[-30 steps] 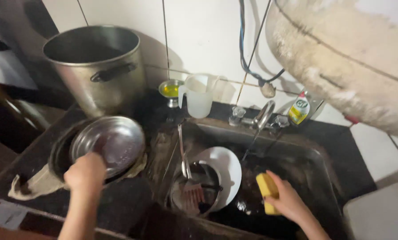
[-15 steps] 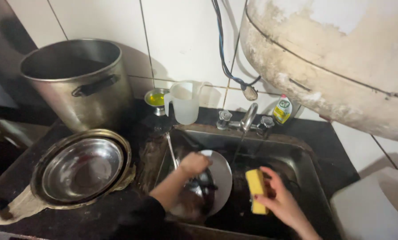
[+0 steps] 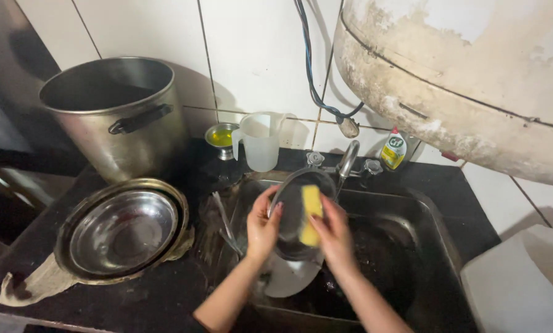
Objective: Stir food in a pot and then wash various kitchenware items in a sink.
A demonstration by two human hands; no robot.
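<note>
Left hand: closed on the left rim of a glass lid, thumb on the near face, fingers curled behind the edge. The lid is held up over the sink, stood nearly on edge, its face turned toward the camera and tipped slightly back; its long axis runs from lower left to upper right, the top rim just below the tap.

Right hand: fingers flat and pressed on one yellow sponge, pinning it against the lid's face. The sponge is oblong, long axis near upright, leaning slightly left at the bottom.

Below the lid, inside the sink: one white plate, partly covered by the hands; one metal utensil leaning on the sink's left wall, handle pointing up and left.

Behind the sink, on the dark counter: one tap with two valve knobs; one dish-soap bottle right of the tap, upright, yellow liquid, green label, white-and-red cap; one clear plastic jug left of the tap, spout to the right; one small metal cup with yellow contents, just beside the jug.

Left of the sink: one metal bowl nested in a wider pan, resting on a cloth. Behind it, one large steel stockpot, black side handle facing the camera.

Upper right: one worn cream-coloured tank; dark cables hang down the tiled wall beside it.
</note>
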